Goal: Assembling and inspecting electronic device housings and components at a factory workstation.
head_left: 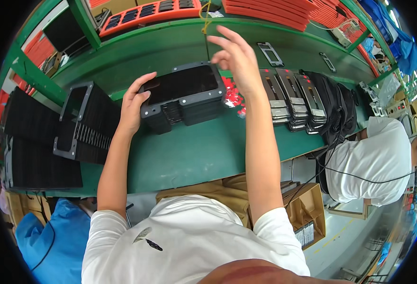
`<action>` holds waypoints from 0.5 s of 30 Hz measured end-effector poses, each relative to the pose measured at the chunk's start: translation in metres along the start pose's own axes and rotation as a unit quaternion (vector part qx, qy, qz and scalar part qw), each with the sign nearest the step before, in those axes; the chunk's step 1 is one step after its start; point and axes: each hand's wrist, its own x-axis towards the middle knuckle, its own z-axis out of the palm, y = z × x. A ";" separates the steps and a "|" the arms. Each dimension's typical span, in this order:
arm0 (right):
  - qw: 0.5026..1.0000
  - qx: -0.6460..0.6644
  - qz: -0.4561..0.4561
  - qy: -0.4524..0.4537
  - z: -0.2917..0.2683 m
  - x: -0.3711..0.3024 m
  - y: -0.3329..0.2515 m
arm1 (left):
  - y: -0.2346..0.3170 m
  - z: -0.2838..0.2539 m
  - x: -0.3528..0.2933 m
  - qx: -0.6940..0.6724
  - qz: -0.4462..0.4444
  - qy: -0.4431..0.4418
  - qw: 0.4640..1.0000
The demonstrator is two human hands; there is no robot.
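Note:
A stack of black rectangular frames point(201, 112) with grey, screw-dotted rims stands on the green bench in front of me. Its top holds a dark glossy panel point(185, 84). Around the left end of this stack my left hand point(133, 105) is closed, thumb and forefinger at its upper edge; the other fingers are partly hidden. My right hand point(237, 54) is raised above the stack's right end, fingers spread and slightly curled, with nothing seen in it. Small red pieces point(233, 94) lie beside the stack, below my right wrist.
More black frame stacks point(78, 118) stand at the left. To the right are piles of grey slotted plates point(291, 97) and a black bag point(329, 102). Orange trays point(151, 14) fill the shelf above. A person in a white shirt point(369, 161) sits at the right, near a cardboard box point(310, 208).

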 end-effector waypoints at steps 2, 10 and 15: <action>0.998 0.023 0.009 -0.060 0.030 -0.003 -0.011 | -0.003 -0.002 0.003 0.036 0.035 0.003 0.999; 0.915 0.306 0.013 -0.263 0.028 -0.101 -0.008 | -0.010 -0.006 -0.001 0.146 0.122 0.004 0.982; 0.975 0.164 -0.024 -0.144 0.062 -0.126 0.040 | -0.010 -0.015 -0.001 0.146 0.168 -0.078 0.972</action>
